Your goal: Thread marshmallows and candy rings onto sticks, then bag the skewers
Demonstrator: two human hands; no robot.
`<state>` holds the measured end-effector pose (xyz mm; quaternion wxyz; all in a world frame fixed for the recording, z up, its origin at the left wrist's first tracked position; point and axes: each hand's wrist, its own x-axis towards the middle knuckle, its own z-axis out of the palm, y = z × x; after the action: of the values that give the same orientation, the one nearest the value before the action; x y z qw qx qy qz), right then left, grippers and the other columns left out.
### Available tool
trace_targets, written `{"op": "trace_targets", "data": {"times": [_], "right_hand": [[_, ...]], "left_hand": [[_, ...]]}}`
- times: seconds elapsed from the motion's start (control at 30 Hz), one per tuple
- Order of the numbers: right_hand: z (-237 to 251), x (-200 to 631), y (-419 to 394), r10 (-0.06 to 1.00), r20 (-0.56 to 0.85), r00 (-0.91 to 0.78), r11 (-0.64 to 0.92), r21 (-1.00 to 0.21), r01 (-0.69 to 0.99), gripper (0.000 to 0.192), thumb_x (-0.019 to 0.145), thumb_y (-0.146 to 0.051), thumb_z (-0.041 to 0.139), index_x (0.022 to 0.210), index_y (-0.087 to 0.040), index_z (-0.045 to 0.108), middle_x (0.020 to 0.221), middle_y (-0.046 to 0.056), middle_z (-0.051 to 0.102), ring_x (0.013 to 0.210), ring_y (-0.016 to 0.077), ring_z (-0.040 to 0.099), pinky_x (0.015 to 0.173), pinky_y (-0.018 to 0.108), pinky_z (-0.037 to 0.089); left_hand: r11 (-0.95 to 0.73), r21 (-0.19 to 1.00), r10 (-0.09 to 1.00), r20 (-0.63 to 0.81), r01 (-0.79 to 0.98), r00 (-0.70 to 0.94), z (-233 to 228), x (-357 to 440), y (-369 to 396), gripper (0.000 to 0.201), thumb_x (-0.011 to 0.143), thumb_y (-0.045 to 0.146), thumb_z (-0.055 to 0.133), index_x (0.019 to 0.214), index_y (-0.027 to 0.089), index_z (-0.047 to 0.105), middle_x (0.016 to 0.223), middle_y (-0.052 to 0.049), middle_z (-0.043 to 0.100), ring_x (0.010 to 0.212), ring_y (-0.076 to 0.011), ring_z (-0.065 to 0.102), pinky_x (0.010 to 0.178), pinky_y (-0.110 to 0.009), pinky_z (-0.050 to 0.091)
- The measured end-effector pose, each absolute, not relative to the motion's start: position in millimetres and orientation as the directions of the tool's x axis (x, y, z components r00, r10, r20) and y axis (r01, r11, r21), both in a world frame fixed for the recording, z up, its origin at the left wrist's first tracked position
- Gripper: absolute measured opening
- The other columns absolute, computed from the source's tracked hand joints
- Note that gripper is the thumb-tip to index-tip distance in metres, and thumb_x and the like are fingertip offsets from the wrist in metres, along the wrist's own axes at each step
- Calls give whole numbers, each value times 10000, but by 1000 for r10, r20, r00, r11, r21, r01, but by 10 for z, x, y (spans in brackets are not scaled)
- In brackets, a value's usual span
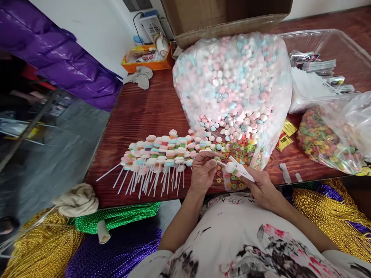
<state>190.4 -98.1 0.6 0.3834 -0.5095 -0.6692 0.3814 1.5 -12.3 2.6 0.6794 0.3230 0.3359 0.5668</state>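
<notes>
My left hand [203, 170] pinches the end of a thin white stick at the table's front edge. Pale round candies [231, 167] sit on that stick, close to my right hand [260, 185]. Several bare white sticks [242, 171] are fanned out in my right hand's closed fingers. Just beyond both hands, loose candy rings [239, 152] in green, orange and red lie in the mouth of a clear bag. A big pile of candy skewers [162, 150], pastel discs and rings on white sticks, lies left of my left hand.
A large clear bag of pastel candies [232, 77] fills the table's middle, before a cardboard box [199, 34]. At right are a tray of white sticks [310, 87] and a bag of candy rings [324, 141]. Bead strands [327, 220] hang below the front edge.
</notes>
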Motion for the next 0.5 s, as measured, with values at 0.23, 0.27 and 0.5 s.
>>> {"op": "trace_targets", "data": {"times": [0.23,0.27,0.5], "right_hand": [[-39,1897,-989,985,96,-146,150,-895,420,214,975,-201,420,773,-209,489,691,-10,477,628,144,403,592,268,322],[-46,1907,-995,983,98,-156,158,-881,445,193,951,-177,433,769,-210,488,683,-10,480,621,145,401,587,269,316],[-38,1987,-981,980,52,-193,114,-938,326,275,994,-276,451,741,-197,528,644,-25,446,596,125,373,564,255,308]], "left_hand": [[-95,921,994,105,-377,7,-25,-6,-134,224,606,230,914,721,207,723,835,-20,770,661,-132,678,505,-208,534],[-166,937,985,175,-307,0,-26,-19,-127,202,620,223,907,717,212,730,838,-21,773,722,-154,701,585,-246,575],[-44,977,977,86,-207,197,-28,-26,-147,521,603,231,923,1095,236,753,786,-10,767,723,-162,709,687,-270,593]]}}
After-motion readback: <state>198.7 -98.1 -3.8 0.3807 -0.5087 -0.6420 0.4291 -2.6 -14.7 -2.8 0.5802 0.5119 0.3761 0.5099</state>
